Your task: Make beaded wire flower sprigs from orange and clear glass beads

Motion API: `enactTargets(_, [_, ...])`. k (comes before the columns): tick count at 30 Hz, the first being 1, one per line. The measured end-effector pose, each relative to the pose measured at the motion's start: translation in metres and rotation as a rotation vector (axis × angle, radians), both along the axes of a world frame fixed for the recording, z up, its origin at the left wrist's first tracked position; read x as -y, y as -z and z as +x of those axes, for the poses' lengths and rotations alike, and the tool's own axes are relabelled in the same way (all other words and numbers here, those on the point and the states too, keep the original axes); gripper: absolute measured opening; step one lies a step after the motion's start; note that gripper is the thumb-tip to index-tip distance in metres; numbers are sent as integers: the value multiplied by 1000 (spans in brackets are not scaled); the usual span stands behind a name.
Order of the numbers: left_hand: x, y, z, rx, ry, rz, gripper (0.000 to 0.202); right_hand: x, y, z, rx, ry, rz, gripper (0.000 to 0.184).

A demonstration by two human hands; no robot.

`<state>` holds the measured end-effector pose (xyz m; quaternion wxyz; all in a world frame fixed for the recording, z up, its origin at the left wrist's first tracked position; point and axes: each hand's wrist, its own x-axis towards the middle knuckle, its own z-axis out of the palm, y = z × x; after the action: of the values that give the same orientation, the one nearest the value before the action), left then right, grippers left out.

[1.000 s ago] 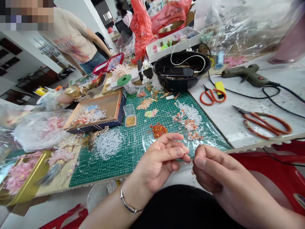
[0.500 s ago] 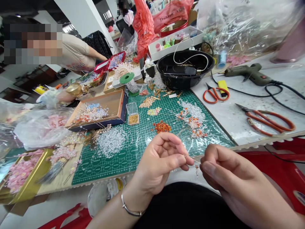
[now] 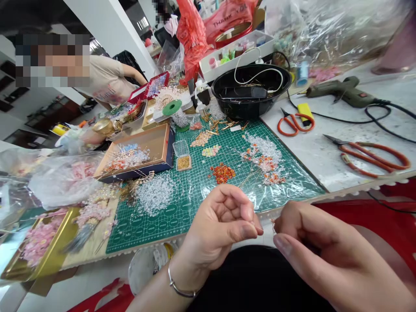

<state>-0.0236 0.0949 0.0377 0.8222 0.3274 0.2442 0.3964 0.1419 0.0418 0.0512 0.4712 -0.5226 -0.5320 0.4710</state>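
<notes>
My left hand (image 3: 224,229), with a silver bangle (image 3: 178,288) at its wrist, is closed in a pinch above the table's front edge. What lies between its thumb and fingers is too small to make out. Facing it, a short gap away, my right hand (image 3: 312,242) pinches a thin beaded wire (image 3: 273,223) whose small beads peek out at the fingertips. Beyond my hands on the green cutting mat (image 3: 188,206) lie orange-red beads (image 3: 222,173), a heap of clear beads (image 3: 156,194) and several wired orange-and-clear bead sprigs (image 3: 268,164).
To the right are orange-handled pliers (image 3: 373,156), small scissors (image 3: 295,123), a yellow lighter (image 3: 304,113) and a glue gun (image 3: 344,92) with its cord. A black basin (image 3: 250,108) and a box of bead sprigs (image 3: 162,160) stand farther back. A person (image 3: 107,78) is across the table.
My hands have moved slightly apart at the fingertips. The beaded piece that hung below the right fingers now sits up at its fingertips. The view has shifted a little.
</notes>
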Motion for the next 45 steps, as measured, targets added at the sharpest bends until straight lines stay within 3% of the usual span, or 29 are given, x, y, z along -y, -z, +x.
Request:
enactTargets(13, [4,2,-2,10,16,130,38,1,-4,2,15,3,-38,41])
enactTargets(19, [7,-9,-4,-264,-16,384,35,-1,3,5,-15,-66,-70,37])
enactTargets(23, [4,-19,-6,-505,-47,546,32,-2,16,12,-169,-188,-240,42])
enactTargets(28, [-10,-24,0,-550,160,609,35,-5,39,21,-529,-319,-388,43])
enactTargets(30, [-14,-26,6,-607,145,759,26,-7,43,23,-614,-330,-415,40])
enactTargets(34, [-19,-37,18,-777,51,1279,14,-14,45,28,-706,-266,-467,39])
enactTargets(37, [-44,-44,26,-804,69,1465,13,-17,45,33,-733,-155,-473,41])
enactTargets(40, [-97,-40,41,-1091,-5,1413,14,-15,48,38,-731,-74,-478,40])
enactTargets(42, [-139,-29,55,-1410,88,1393,21,-12,48,41,-719,-83,-486,38])
enactTargets(45, [-187,-3,77,-1507,239,1399,22,-11,45,44,-674,-97,-504,32])
